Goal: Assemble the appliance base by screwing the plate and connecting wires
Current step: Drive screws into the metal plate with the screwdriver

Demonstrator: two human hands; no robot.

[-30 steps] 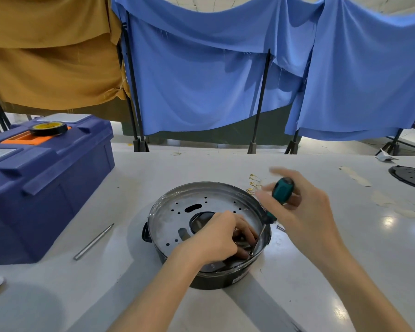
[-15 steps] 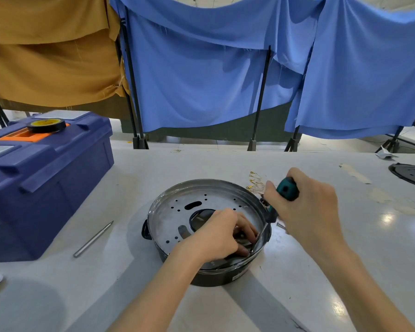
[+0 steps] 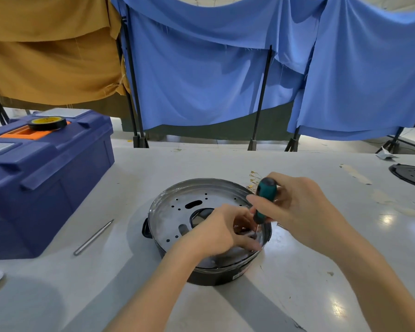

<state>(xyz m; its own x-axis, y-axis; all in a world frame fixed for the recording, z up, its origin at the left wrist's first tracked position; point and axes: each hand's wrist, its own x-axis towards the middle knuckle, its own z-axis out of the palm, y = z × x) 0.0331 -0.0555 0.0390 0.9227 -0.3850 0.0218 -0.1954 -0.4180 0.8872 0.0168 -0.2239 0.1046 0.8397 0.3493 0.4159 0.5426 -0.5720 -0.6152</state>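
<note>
My screwdriver [image 3: 265, 200] had a teal handle with black ends; the plate [image 3: 177, 212] was silvery, speckled with dark holes, in a black appliance base [image 3: 216, 276]. The toolbox [image 3: 46, 178] was navy with an orange inset, its tape roll [image 3: 47, 122] black around yellow. The blue cloth [image 3: 201, 80] and mustard cloth [image 3: 50, 56] were plain, the table [image 3: 297, 283] off-white.

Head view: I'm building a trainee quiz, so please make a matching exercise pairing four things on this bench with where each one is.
Things:
1. screwdriver
2. tape roll
3. metal rod
4. black disc

Places:
A. on top of the blue toolbox
B. at the far right of the table
C. gripped in the right hand, over the appliance base
D. flat on the table, between toolbox and base

Pairs: 1-C, 2-A, 3-D, 4-B.
</note>
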